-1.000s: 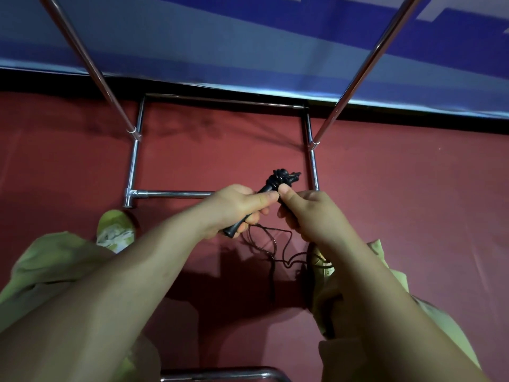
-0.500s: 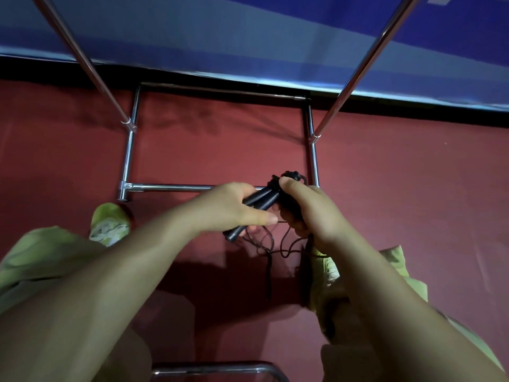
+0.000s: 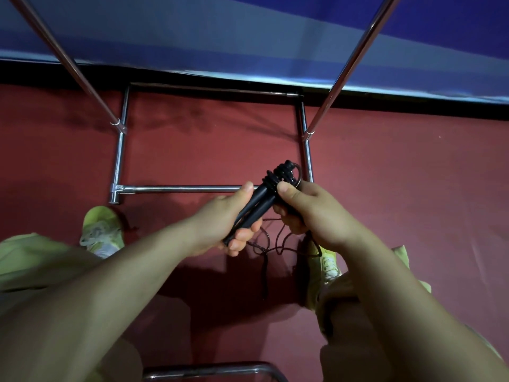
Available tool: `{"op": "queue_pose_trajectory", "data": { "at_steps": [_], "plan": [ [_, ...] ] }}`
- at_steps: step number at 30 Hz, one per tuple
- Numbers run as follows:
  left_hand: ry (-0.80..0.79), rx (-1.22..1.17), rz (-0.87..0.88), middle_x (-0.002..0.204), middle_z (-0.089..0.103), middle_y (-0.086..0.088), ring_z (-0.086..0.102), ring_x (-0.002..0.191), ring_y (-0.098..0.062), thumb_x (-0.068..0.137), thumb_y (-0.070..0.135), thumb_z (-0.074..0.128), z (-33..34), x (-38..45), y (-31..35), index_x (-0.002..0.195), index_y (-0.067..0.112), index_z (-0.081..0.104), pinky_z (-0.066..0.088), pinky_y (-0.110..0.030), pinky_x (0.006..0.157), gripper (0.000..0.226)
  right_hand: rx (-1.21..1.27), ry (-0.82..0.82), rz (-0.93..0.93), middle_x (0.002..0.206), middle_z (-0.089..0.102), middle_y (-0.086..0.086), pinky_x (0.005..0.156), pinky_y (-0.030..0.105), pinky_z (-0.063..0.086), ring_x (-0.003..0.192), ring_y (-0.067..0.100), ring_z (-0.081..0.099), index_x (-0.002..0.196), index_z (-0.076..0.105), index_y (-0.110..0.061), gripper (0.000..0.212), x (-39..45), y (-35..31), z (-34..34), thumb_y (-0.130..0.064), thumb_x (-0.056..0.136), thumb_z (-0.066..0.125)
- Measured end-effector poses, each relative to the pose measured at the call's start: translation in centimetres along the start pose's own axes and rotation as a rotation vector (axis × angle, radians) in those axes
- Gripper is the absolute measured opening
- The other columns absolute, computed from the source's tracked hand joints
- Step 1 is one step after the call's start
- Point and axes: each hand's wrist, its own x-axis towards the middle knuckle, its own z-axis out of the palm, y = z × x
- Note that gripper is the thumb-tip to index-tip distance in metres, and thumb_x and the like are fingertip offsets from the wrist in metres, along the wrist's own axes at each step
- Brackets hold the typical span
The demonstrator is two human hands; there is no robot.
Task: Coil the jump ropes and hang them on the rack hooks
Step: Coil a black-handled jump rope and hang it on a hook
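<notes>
I look down at a black jump rope whose two handles lie side by side, tips pointing up and right. My left hand grips the lower part of the handles, thumb along the top. My right hand holds the upper part, thumb pressed near the ribbed handle ends. The thin dark cord hangs below both hands in loose loops over the red floor. The chrome rack's base frame lies on the floor just beyond my hands. No hooks are in view.
Two chrome uprights slant up from the base toward the top corners. A blue wall panel runs behind. My yellow-green shoes and trouser legs stand on the red floor. Another chrome bar crosses the bottom edge.
Both hands shifted along the handles: my left thumb now lies along the top, and my right hand closed around the upper ends. The handles tilted slightly more upright.
</notes>
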Motion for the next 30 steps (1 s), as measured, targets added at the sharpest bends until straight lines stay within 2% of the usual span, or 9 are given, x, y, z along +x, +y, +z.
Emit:
{"op": "queue_pose_trajectory", "data": {
  "at_steps": [4, 7, 10, 14, 16, 20, 25, 27, 30],
  "plan": [
    [0.227, 0.208, 0.101, 0.047, 0.042, 0.0, 0.04, 0.042, -0.017, 0.099, 0.051, 0.02, 0.4, 0.7, -0.2, 0.069, 0.008, 0.054, 0.038, -0.03, 0.052, 0.062, -0.012, 0.077, 0.054, 0.072, 0.037, 0.015, 0.043, 0.025, 0.018, 0.048, 0.013, 0.025, 0.076, 0.046, -0.013, 0.036, 0.2, 0.5, 0.7, -0.037, 0.101, 0.04],
    [0.397, 0.512, 0.145, 0.054, 0.053, 0.006, 0.053, 0.054, -0.016, 0.098, 0.054, 0.021, -0.3, 1.2, -0.7, 0.066, 0.018, 0.057, 0.047, -0.034, 0.067, 0.06, -0.184, 0.176, 0.133, 0.054, 0.045, 0.0, 0.041, 0.023, 0.026, 0.041, 0.01, 0.033, 0.081, 0.055, -0.011, 0.039, 0.6, 1.0, 0.9, -0.039, 0.102, 0.038],
    [0.437, 0.581, 0.094, 0.072, 0.064, 0.005, 0.062, 0.073, -0.02, 0.095, 0.06, 0.023, -0.9, 1.7, -1.2, 0.073, 0.02, 0.061, 0.052, -0.039, 0.082, 0.059, -0.267, 0.225, 0.186, 0.043, 0.046, -0.008, 0.046, 0.026, 0.031, 0.04, 0.009, 0.038, 0.074, 0.059, -0.012, 0.048, 0.8, 1.4, 1.0, -0.048, 0.099, 0.04],
    [0.455, 0.686, 0.047, 0.093, 0.066, 0.0, 0.062, 0.088, -0.021, 0.081, 0.073, 0.023, -1.2, 1.8, -1.2, 0.096, 0.022, 0.063, 0.049, -0.043, 0.087, 0.066, -0.091, 0.193, 0.275, 0.064, 0.057, -0.001, 0.05, 0.025, 0.032, 0.052, 0.012, 0.044, 0.092, 0.065, -0.007, 0.064, 0.8, 1.5, 1.5, -0.066, 0.091, 0.04],
    [0.477, 0.736, 0.043, 0.085, 0.06, 0.002, 0.058, 0.081, -0.02, 0.089, 0.063, 0.036, -1.1, 1.8, -1.1, 0.092, 0.021, 0.059, 0.045, -0.037, 0.075, 0.049, -0.027, 0.192, 0.313, 0.064, 0.056, -0.002, 0.048, 0.025, 0.029, 0.051, 0.011, 0.043, 0.09, 0.065, -0.01, 0.067, 0.9, 1.4, 1.8, -0.072, 0.086, 0.041],
    [0.488, 0.737, 0.079, 0.07, 0.049, 0.008, 0.047, 0.065, -0.012, 0.088, 0.058, 0.049, -0.5, 1.5, -0.6, 0.083, 0.026, 0.052, 0.032, -0.031, 0.057, 0.032, -0.059, 0.291, 0.306, 0.057, 0.053, -0.003, 0.045, 0.024, 0.028, 0.044, 0.011, 0.04, 0.08, 0.064, -0.013, 0.052, 1.1, 1.1, 2.1, -0.061, 0.09, 0.047],
    [0.427, 0.679, 0.114, 0.074, 0.062, 0.006, 0.056, 0.067, -0.013, 0.078, 0.057, 0.062, -0.8, 1.3, -0.1, 0.083, 0.029, 0.053, 0.04, -0.032, 0.062, 0.03, 0.062, 0.306, 0.197, 0.063, 0.044, 0.01, 0.042, 0.023, 0.023, 0.046, 0.013, 0.033, 0.07, 0.054, -0.011, 0.035, 0.9, 0.6, 2.0, -0.034, 0.095, 0.047],
    [0.369, 0.652, 0.143, 0.074, 0.064, 0.008, 0.058, 0.066, -0.01, 0.07, 0.06, 0.065, -1.4, 1.1, 0.2, 0.083, 0.028, 0.056, 0.043, -0.032, 0.065, 0.036, 0.084, 0.312, 0.122, 0.061, 0.043, 0.01, 0.04, 0.021, 0.023, 0.044, 0.012, 0.033, 0.072, 0.053, -0.007, 0.03, 0.8, 0.5, 1.9, -0.032, 0.089, 0.049],
    [0.161, 0.313, 0.104, 0.078, 0.067, 0.006, 0.062, 0.072, -0.009, 0.069, 0.059, 0.055, -1.7, 0.3, 0.6, 0.088, 0.022, 0.064, 0.048, -0.033, 0.074, 0.043, 0.172, 0.336, 0.043, 0.05, 0.044, 0.0, 0.043, 0.024, 0.021, 0.044, 0.013, 0.033, 0.067, 0.051, -0.009, 0.026, 0.9, 0.4, 1.6, -0.034, 0.071, 0.044]
  ]
}}
